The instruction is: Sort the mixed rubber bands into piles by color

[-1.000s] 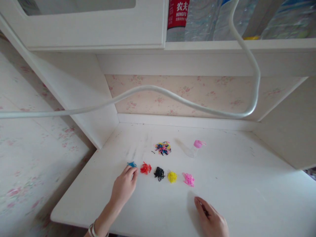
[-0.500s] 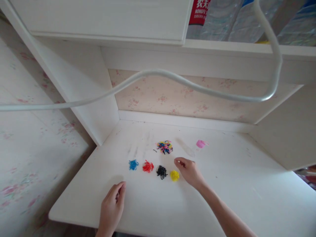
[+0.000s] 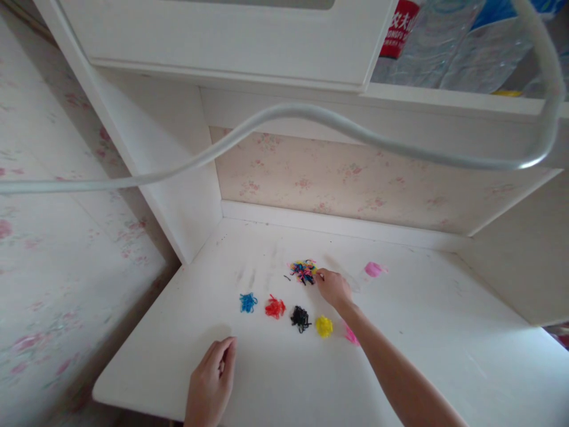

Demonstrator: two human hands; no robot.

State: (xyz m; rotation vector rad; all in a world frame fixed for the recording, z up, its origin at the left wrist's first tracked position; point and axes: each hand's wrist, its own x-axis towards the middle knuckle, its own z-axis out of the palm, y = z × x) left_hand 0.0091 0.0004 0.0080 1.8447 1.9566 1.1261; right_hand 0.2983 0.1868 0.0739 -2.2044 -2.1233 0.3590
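Observation:
My right hand [image 3: 334,287] reaches to the right edge of a mixed pile of small coloured rubber bands [image 3: 303,271]. Its thumb and forefinger are pinched together there; what they grip is too small to make out. In a row nearer me lie single-colour heaps: blue bands [image 3: 248,302], red bands [image 3: 275,307], black bands [image 3: 300,319] and yellow bands [image 3: 324,327]. A pink heap [image 3: 351,335] shows partly behind my right forearm. Left of and below the row, my left hand [image 3: 211,379] rests with its fingers curled against the thumb, nothing showing in them.
A pink piece [image 3: 374,269] lies at the back right of the white desk [image 3: 427,367]. One dark band [image 3: 287,277] sits just left of the mixed pile. A pale cable [image 3: 311,114] crosses in front of my view. Plastic bottles [image 3: 440,47] fill the upper shelf.
My right hand has moved from above the yellow heap, away from me, to the mixed pile's edge. My left hand stays nearly in place. The whole view has shifted slightly.

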